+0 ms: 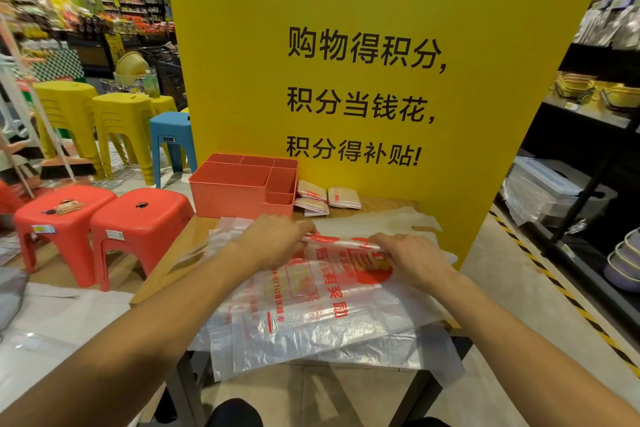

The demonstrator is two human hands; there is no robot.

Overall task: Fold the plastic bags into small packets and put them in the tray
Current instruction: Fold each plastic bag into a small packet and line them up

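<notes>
Yellow board point(363, 10) is carrying three lines of black print: 购物得积分, then 积分当钱花, then 积分得补贴!

Clear bag point(311, 319) is showing red print, running sideways to the viewer. 有奖励 is reading plainly. A smaller line is ending in 超市, with the rest creased and unclear.

Packets point(344, 198) are bearing red marks too small to read.

Stickers on the blue stool point(171, 135) and red stools point(145, 218) are showing as illegible.
</notes>
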